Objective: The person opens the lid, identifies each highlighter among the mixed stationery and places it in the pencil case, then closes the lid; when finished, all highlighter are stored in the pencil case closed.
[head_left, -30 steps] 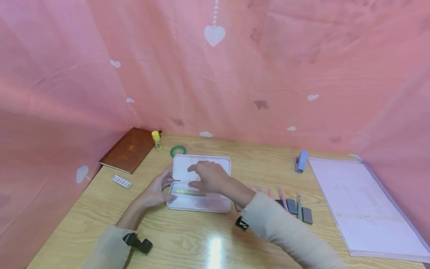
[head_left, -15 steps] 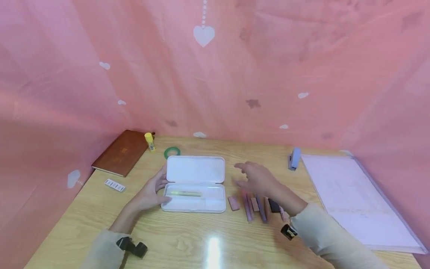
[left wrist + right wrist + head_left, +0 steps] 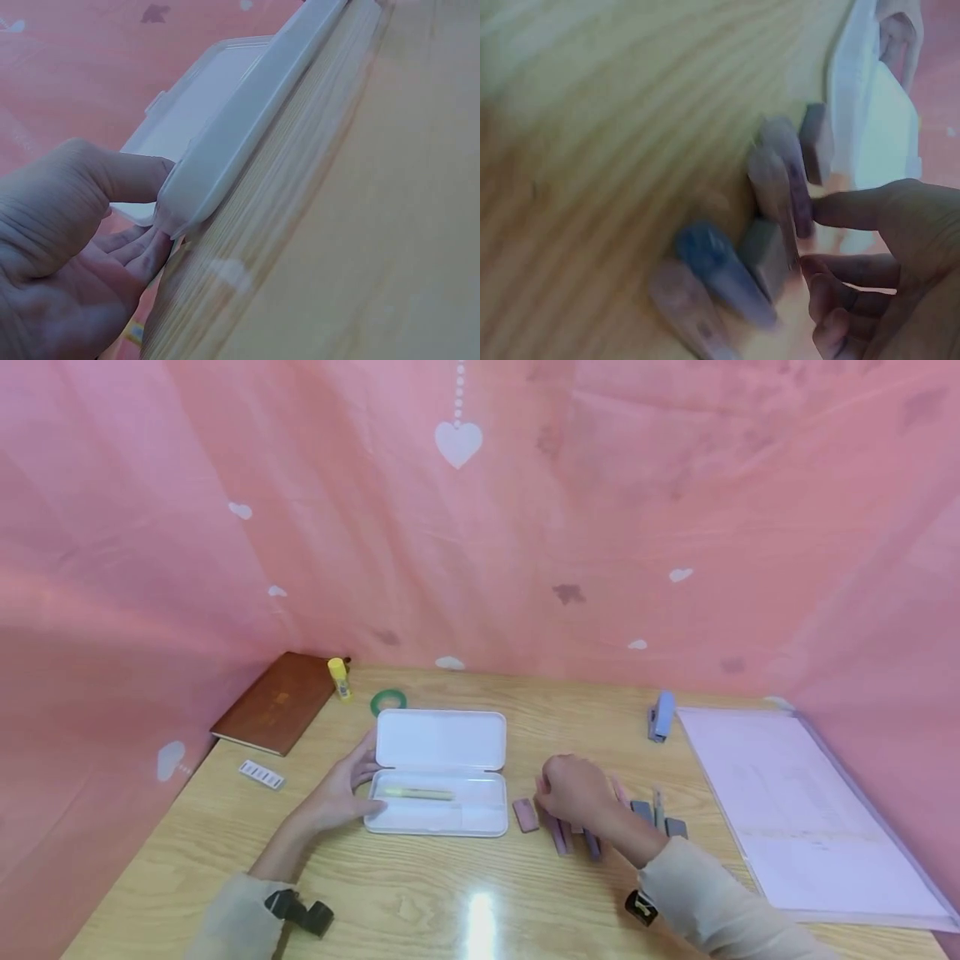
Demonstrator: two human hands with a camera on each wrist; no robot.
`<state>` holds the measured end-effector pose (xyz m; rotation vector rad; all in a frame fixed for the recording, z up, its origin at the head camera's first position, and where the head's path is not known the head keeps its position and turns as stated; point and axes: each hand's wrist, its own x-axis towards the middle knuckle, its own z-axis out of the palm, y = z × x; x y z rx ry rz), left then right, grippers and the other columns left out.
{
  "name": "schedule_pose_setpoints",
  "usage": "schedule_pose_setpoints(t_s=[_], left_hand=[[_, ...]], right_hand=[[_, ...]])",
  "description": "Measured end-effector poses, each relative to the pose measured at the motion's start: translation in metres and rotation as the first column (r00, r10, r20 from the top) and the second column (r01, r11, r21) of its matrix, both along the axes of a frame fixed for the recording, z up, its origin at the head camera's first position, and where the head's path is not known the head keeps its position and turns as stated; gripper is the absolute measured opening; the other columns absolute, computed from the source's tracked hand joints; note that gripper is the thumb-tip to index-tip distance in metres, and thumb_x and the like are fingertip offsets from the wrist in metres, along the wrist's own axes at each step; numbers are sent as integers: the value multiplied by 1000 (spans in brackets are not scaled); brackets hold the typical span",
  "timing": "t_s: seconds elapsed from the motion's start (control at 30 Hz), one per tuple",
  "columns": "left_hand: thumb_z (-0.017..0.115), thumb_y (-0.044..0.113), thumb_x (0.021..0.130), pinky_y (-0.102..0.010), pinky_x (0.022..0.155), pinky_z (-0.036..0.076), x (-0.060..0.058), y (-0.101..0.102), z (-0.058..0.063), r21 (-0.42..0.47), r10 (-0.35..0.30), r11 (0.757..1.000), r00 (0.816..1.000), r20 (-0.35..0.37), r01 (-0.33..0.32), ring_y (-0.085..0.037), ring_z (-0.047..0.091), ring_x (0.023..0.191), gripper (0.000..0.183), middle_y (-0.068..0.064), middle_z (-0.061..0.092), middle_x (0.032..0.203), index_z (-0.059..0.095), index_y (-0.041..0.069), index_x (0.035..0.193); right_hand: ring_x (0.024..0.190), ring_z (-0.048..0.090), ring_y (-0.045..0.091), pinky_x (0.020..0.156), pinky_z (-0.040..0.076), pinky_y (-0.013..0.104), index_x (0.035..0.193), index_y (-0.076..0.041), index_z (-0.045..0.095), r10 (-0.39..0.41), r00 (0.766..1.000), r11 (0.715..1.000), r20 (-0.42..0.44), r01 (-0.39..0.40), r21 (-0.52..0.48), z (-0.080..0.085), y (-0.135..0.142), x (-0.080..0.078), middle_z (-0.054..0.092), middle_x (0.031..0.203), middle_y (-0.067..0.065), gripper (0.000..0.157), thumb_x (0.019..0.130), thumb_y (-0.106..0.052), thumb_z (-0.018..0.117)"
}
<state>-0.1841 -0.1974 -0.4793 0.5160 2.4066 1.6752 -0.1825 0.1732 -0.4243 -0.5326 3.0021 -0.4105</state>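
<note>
A white pencil case (image 3: 440, 821) lies open on the table, its lid (image 3: 441, 739) folded back. Inside lies a pale yellow pen (image 3: 422, 794). My left hand (image 3: 341, 795) grips the case's left end; in the left wrist view the thumb is on its rim and the fingers are underneath. My right hand (image 3: 577, 792) is over a row of pens and erasers right of the case. Its thumb and fingers pinch the ends of two pinkish pens (image 3: 780, 169), blurred in the right wrist view. A pink eraser (image 3: 526, 815) lies between them and the case.
Under and beyond my right hand lie a purple pen (image 3: 592, 845), grey erasers (image 3: 677, 827) and a grey pen (image 3: 659, 810). Further out are a stapler (image 3: 661, 717), papers (image 3: 817, 827), green tape (image 3: 388, 700), a glue stick (image 3: 341, 679), a brown notebook (image 3: 279, 703) and a white block (image 3: 262, 774).
My right hand moved from over the case, where the yellow pen now lies uncovered, rightwards and then down to the row of pens. The left hand stays at the case's end.
</note>
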Motion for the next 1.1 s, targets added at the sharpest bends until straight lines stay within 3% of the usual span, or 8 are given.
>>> schedule_pose_setpoints(t_s=[0.17,0.3,0.4,0.5,0.57,0.8,0.9,1.1], left_hand=[[75,-4,73,-28,107,38,0,1,0,-8,6,1000,1000,11,-6,-25,48,123,110,-11,45,131,7,27,152],[76,-4,72,-30,108,38,0,1,-1,-1,2,1000,1000,9,-2,-26,48,124,110,-11,45,133,7,26,152],[76,-3,71,-31,108,38,0,1,-2,-3,3,1000,1000,3,-3,-26,48,123,111,-11,46,133,7,27,152],[76,-4,72,-33,108,38,-1,0,-2,8,-8,1000,1000,-11,9,-27,49,122,111,-12,47,133,7,27,152],[75,-5,72,-36,108,37,-1,0,-2,21,-18,1000,1000,-16,19,-29,49,122,111,-15,46,133,6,24,152],[72,-10,72,-44,109,35,12,5,25,23,-21,1000,1000,14,21,-35,46,123,107,-21,43,134,4,12,152],[72,-10,73,-44,109,35,12,5,24,22,-20,1000,1000,18,20,-35,46,124,107,-22,42,135,4,13,153],[71,-10,73,-43,110,34,11,6,24,26,-18,1000,1000,25,17,-34,45,125,107,-22,40,137,3,12,152]], right_hand=[[39,35,7,34,22,19,54,-14,50,-37,999,998,-1,37,-53,-3,-5,1,39,45,-8,31,83,-18,61],[42,44,7,38,36,20,81,-8,71,-46,999,990,7,46,-136,6,-1,-1,59,58,-3,22,88,-27,62],[43,50,9,42,44,23,103,-5,70,-51,997,975,51,60,-212,19,5,-3,67,74,5,25,89,-24,61],[43,51,10,41,45,25,112,-4,67,-35,996,968,84,54,-245,31,10,-4,67,81,10,28,90,-20,60],[43,51,10,43,45,25,113,-5,66,-16,997,970,76,34,-241,36,11,-6,68,83,10,27,91,-20,60],[56,54,8,53,46,25,107,-8,70,108,994,976,-30,-112,-189,50,-11,-17,68,77,3,23,90,-21,62],[58,54,7,51,45,24,102,-7,72,181,981,961,-74,-193,-197,53,-31,-24,68,73,2,19,87,-16,64],[62,58,7,54,47,23,99,-11,73,271,960,947,-72,-279,-159,52,-90,-29,70,76,0,16,85,-15,67]])
